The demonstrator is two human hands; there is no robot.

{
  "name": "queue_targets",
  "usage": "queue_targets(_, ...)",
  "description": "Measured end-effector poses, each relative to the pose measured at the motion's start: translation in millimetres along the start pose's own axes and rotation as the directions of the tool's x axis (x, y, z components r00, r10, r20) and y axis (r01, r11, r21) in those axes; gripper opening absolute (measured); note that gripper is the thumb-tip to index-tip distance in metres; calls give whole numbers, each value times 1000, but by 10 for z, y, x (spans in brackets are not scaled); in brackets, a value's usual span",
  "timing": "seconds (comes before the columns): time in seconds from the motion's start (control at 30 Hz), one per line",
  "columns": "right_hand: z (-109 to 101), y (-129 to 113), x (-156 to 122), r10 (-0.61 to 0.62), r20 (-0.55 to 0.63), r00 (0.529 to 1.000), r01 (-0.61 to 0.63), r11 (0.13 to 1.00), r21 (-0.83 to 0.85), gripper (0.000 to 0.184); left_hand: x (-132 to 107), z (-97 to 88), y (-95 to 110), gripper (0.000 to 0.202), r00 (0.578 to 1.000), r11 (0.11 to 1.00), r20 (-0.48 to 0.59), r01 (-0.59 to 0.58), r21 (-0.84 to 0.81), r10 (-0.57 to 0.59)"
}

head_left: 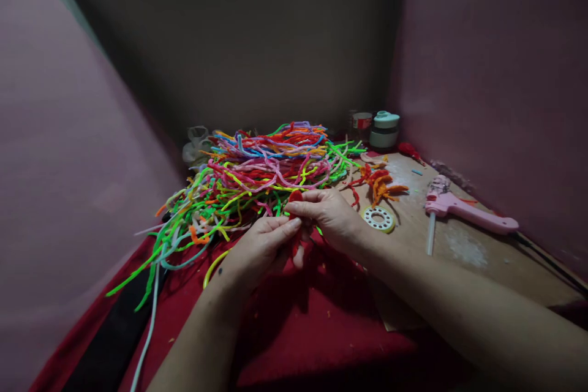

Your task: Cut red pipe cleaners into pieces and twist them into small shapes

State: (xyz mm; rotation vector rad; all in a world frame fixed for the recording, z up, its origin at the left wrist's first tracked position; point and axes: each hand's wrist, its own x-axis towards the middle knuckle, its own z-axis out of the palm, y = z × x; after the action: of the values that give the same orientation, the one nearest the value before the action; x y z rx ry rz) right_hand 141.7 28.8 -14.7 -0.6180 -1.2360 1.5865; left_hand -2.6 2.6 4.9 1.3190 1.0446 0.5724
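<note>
My left hand and my right hand meet over a red cloth, both pinched on a red pipe cleaner whose looped end shows above the fingers. A big heap of multicoloured pipe cleaners lies just behind the hands, with green and white strands trailing to the left. Red and orange cut pieces sit to the right of the heap.
A pink glue gun lies on the wooden board at right, its cord running off right. A white ring with holes lies near my right wrist. Small jars stand at the back by the wall. Walls close in on three sides.
</note>
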Motion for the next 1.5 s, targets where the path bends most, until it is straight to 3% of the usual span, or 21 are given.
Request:
queue_targets(0.1,4,-14,16,5,-48,999,-2,998,59,21,-5,-14,4,44,1000,999,-7,-29,26,29)
queue_targets(0.27,-3,-19,59,-6,-241,971,33,993,109,25,10,-27,20,35,987,994,-127,-94,58,100)
queue_targets(0.4,-24,2,81,-14,-284,959,56,989,140,26,43,18,25,31,980,976,-167,-73,205,109)
queue_targets(0.57,-56,26,122,44,-342,939,31,977,209,24,8,32,43,25,974,803,-51,-150,577,219)
queue_targets(0.73,-61,37,132,108,-369,923,-17,970,242,22,-129,-74,110,21,977,725,178,-205,658,115)
queue_targets(0.77,-62,35,131,113,-371,922,-22,970,240,21,-141,-99,114,19,976,724,190,-207,658,107)
queue_targets(0.83,-64,30,129,128,-358,925,-38,968,248,20,-137,-140,104,12,981,743,105,-193,641,164)
queue_targets(0.9,-63,22,126,148,-324,934,-59,961,269,18,-107,-160,72,18,954,795,-71,-201,572,292)
queue_targets(0.97,-53,13,118,179,-284,942,-93,952,292,15,-75,-153,38,26,890,822,-179,-290,491,421)
queue_targets(1.1,-19,-11,87,244,-242,939,-161,934,317,9,-58,-92,19,14,797,686,-55,-480,547,601)
queue_targets(1.2,-5,-16,66,245,-193,950,-178,933,312,12,-69,-63,31,14,772,627,3,-519,581,636)
queue_targets(1.5,18,11,33,251,-94,963,-227,950,216,13,-86,-106,48,12,713,653,-114,-551,519,692)
